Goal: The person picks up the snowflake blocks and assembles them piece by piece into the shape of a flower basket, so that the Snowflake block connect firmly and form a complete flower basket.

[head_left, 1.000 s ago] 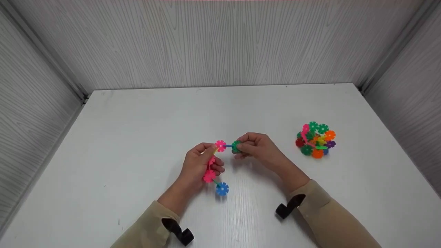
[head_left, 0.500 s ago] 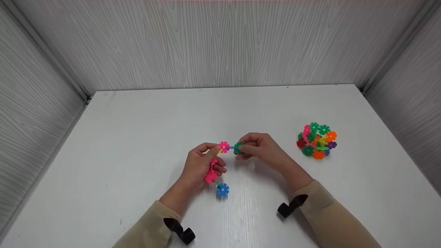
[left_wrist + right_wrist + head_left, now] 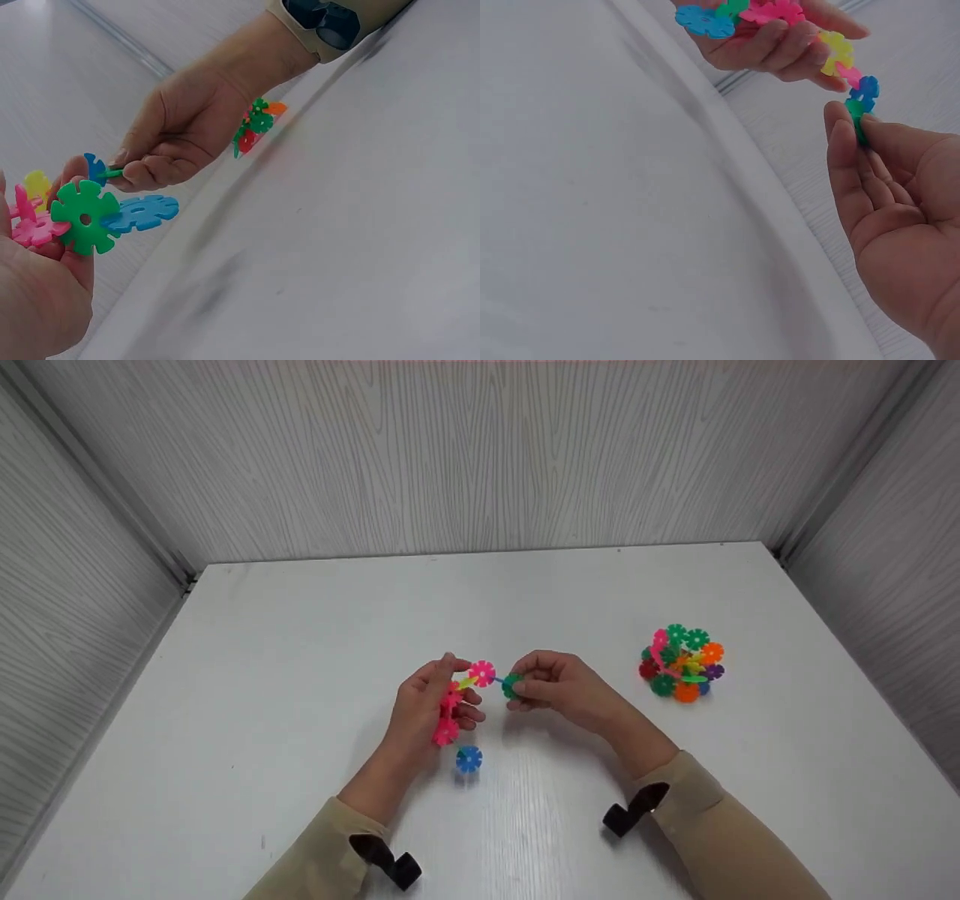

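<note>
A chain of coloured plastic snowflake discs (image 3: 446, 731) runs between the hands, notched into one another. My right hand (image 3: 562, 690) pinches the green disc (image 3: 855, 112) at one end between thumb and fingers. Beside it come a blue disc (image 3: 865, 91), a pink disc (image 3: 482, 673) and a yellow disc (image 3: 837, 52). My left hand (image 3: 416, 705) carries the middle of the chain on loosely bent fingers, thumb raised away from the discs. From its lower end hang a green disc (image 3: 86, 217) and a blue disc (image 3: 142, 214).
On the right of the white table (image 3: 300, 660) sits a cluster of joined snowflake discs (image 3: 682, 664) in many colours. Grey wood-grain panels (image 3: 480, 457) stand at the back and both sides. A black wrist camera (image 3: 619, 819) is strapped over each sleeve.
My left thumb has lifted off the chain, baring the yellow disc and a pink one. The chain's lower end has shifted slightly up and left. My right hand keeps pinching the green disc.
</note>
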`<state>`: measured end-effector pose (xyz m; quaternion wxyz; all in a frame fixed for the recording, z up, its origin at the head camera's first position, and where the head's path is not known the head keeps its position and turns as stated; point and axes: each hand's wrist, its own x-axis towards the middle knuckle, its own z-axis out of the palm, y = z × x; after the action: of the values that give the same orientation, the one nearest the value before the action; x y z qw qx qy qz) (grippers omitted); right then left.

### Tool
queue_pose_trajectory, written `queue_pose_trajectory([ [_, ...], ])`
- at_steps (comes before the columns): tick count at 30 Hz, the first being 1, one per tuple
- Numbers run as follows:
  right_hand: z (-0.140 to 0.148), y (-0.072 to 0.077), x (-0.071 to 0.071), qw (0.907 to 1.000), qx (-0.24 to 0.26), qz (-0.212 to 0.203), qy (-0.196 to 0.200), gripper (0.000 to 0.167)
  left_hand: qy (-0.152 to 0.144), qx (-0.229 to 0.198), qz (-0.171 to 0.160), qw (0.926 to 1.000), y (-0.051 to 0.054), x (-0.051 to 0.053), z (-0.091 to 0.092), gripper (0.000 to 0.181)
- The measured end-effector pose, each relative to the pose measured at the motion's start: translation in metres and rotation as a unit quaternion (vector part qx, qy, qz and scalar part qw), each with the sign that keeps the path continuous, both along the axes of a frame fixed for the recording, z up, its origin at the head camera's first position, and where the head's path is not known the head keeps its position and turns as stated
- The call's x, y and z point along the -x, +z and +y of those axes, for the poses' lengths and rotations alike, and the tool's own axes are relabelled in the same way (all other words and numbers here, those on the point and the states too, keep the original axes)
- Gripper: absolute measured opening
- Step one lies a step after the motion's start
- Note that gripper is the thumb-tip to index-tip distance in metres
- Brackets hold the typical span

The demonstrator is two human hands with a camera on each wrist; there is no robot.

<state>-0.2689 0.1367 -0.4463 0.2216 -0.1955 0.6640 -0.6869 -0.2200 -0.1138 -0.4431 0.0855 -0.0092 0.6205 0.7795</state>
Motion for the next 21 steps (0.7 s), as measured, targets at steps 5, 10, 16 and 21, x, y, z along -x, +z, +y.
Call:
queue_pose_trajectory([
  [5, 0.001, 0.000, -0.003, 0.9976, 0.039, -0.030, -0.050, 0.019, -0.010, -0.048, 0.037, 0.9981, 0.005, -0.001, -0.006, 0.063],
  [10, 0.008, 0.004, -0.006, 0.9902, 0.070, -0.050, -0.110, 0.022, -0.020, -0.002, 0.091, 0.9956, 0.005, -0.006, -0.011, 0.054],
  [16, 0.017, 0.008, -0.008, 0.9831, 0.110, -0.032, -0.143, 0.020, -0.020, 0.119, 0.117, 0.9857, 0.000, -0.011, -0.010, 0.043],
  [21, 0.021, 0.006, -0.010, 0.9878, 0.090, 0.000, -0.127, 0.016, -0.013, 0.152, 0.106, 0.9826, 0.001, -0.010, -0.003, 0.048],
])
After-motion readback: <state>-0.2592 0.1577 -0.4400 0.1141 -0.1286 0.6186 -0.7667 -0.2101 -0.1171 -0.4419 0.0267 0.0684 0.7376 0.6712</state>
